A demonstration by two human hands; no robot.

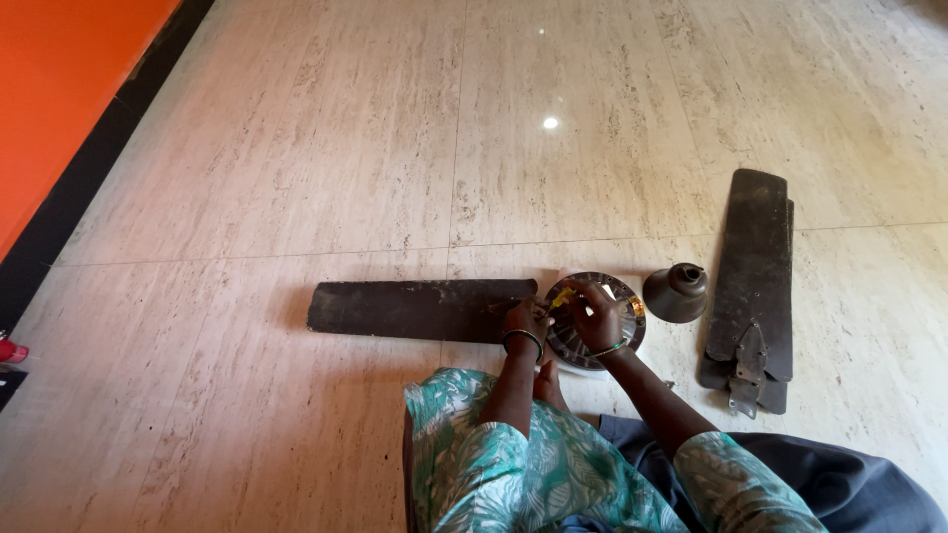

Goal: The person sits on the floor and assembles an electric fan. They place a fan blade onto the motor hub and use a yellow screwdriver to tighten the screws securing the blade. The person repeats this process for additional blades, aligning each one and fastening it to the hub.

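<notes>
Floor: pale marble-look tiled floor (296, 148), wide and bare ahead and to the left of the person; an orange wall (59, 79) with a dark skirting strip runs along the far left edge.
Right side: two dark fan blades (755, 276) lie stacked, just beside a dark bell-shaped cover (676, 293), narrowing the room there.
Fan motor: round metal fan motor (602, 321) on the floor right in front of the person's knees, its ribbed silvery face up, a small yellow bit near its top-left rim.
Attached blade: a long dark blade (415, 309) stretches left from the motor, flat on the floor.
Left hand: left hand (526, 318), bangle on the wrist, curled shut at the blade's end where it meets the motor; what it pinches cannot be made out.
Right hand: right hand (595, 314) bent over the motor face, fingers closed near the yellow bit; its grip is too small to tell.
</notes>
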